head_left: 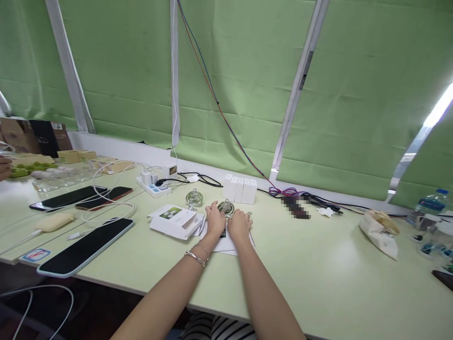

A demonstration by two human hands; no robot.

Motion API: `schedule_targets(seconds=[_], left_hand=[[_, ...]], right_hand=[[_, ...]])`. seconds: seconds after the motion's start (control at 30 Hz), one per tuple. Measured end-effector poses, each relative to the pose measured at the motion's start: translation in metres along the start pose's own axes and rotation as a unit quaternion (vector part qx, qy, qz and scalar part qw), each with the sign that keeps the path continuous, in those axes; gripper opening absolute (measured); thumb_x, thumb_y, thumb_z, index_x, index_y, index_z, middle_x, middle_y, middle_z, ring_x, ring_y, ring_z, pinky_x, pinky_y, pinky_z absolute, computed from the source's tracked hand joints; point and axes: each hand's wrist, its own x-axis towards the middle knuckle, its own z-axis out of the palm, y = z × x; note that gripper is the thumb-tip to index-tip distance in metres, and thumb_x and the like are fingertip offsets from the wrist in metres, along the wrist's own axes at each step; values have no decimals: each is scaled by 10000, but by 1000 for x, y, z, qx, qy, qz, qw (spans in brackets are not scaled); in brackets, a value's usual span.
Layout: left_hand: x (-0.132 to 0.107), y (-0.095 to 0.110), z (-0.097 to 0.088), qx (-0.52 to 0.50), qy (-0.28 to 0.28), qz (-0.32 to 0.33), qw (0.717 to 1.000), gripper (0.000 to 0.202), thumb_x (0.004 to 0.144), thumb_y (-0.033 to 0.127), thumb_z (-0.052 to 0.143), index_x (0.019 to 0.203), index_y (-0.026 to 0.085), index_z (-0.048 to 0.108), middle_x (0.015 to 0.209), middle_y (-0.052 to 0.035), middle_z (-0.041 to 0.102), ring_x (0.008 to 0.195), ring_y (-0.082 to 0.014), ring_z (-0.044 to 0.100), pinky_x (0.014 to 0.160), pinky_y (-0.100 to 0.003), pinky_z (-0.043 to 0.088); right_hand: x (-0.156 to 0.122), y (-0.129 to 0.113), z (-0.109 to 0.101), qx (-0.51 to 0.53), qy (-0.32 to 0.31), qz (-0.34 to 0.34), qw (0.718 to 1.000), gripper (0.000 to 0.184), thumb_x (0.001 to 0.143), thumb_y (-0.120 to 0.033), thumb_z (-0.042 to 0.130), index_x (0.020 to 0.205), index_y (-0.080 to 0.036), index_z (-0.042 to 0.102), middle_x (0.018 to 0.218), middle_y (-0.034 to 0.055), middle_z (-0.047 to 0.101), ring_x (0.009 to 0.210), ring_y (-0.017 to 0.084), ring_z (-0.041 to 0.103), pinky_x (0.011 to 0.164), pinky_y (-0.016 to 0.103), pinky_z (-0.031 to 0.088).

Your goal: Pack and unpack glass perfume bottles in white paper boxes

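Observation:
My left hand (214, 221) and my right hand (239, 225) are close together at the middle of the table, fingers bent and fingertips turned down. Just beyond and between them is a round, shiny, metal-rimmed object (225, 207); whether the fingertips grip it cannot be made out. White printed papers (226, 246) lie under my hands. Left of them rests an opened white box (173, 221) with a green picture on its lid. A second round, shiny object (194, 198) sits behind that box. A small round piece (249, 215) shows beside my right fingers.
Several narrow white boxes (239, 190) stand in a row behind my hands. Phones (87, 248), white cables and a power strip (154, 188) occupy the left. Dark cables (318, 202) run along the wall. A cloth pouch (379, 233) and a water bottle (432, 203) are rightward.

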Motion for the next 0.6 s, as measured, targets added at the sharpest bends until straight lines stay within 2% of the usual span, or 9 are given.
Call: schedule_targets(seconds=[0.1,0.2,0.3,0.43,0.53,0.6], left_hand=[[-3,3,-3,12,-2,-6,1000,418,739,-3,462,1130,110,364,1115,-131,383,1115,-225,433,920,-343,389],[-7,5,-6,32,-13,-8,999,273,774,76,477,1032,111,395,1077,-149,428,1077,-249,461,873,-358,407],[-11,7,-8,61,-50,1,997,131,803,117,451,934,122,455,992,-152,504,988,-269,524,818,-366,420],[-15,7,-10,103,-102,32,989,204,767,45,421,923,147,503,962,-133,579,991,-281,542,798,-366,412],[-16,7,-12,131,-119,43,983,245,752,16,403,940,119,520,961,-148,594,970,-279,554,778,-357,413],[-15,6,-13,140,-130,62,980,250,766,24,397,957,109,534,976,-146,594,964,-260,557,791,-342,410]], right_hand=[[8,0,-4,9,2,-34,999,380,812,-155,483,1190,-111,474,1196,183,511,1116,308,440,872,401,324],[22,-2,-6,25,-22,-102,994,492,787,-94,487,1263,-190,414,1246,101,500,1137,235,437,881,324,340],[40,-9,-1,31,-50,-143,988,403,742,-73,543,1125,-195,526,1102,78,581,1027,220,501,834,304,369],[63,-25,10,38,-62,-147,986,186,776,-156,591,962,-148,577,961,56,594,904,194,537,796,332,405],[75,-29,10,53,-56,-139,987,205,798,-218,600,984,-138,571,960,41,588,883,179,551,796,344,420],[78,-20,3,63,-31,-127,989,273,795,-198,582,1058,-133,550,999,69,583,927,196,547,826,344,410]])
